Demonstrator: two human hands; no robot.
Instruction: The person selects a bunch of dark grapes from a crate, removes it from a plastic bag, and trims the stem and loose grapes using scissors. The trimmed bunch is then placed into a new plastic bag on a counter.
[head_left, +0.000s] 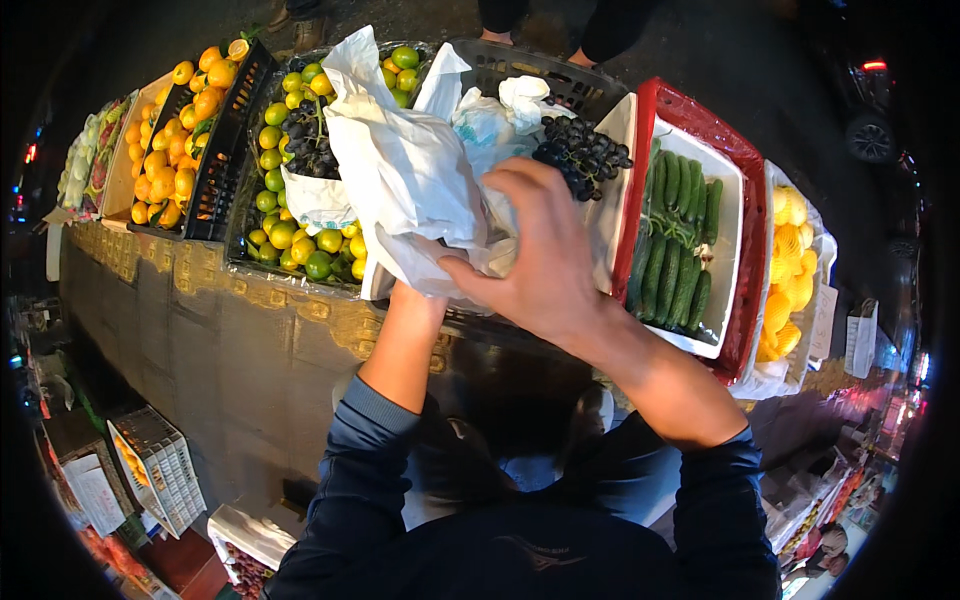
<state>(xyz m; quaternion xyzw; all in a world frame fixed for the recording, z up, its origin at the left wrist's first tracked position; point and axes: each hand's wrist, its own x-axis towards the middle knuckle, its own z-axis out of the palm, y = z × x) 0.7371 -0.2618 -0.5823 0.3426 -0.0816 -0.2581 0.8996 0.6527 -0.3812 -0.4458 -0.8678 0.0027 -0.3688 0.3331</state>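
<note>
The left hand (418, 300) is partly hidden by the thin white bag (400, 180) at eleven o'clock; I cannot tell its grip. The right hand (538, 250), at the bag's four o'clock, curves its grip half open, no firm hold showing: a tug could tear or drop it. At ten, a black crate (222, 180) holds oranges (165, 178); toward three, a red-rimmed box (745, 295) holds cucumbers (672, 275).

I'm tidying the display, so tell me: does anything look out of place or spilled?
A bunch of dark grapes, with white wrapping below it, appears to lie over the green citrus, left of the white bag. It looks odd among different fruit; another dark bunch sits right of the bag. No spill shows.
</note>
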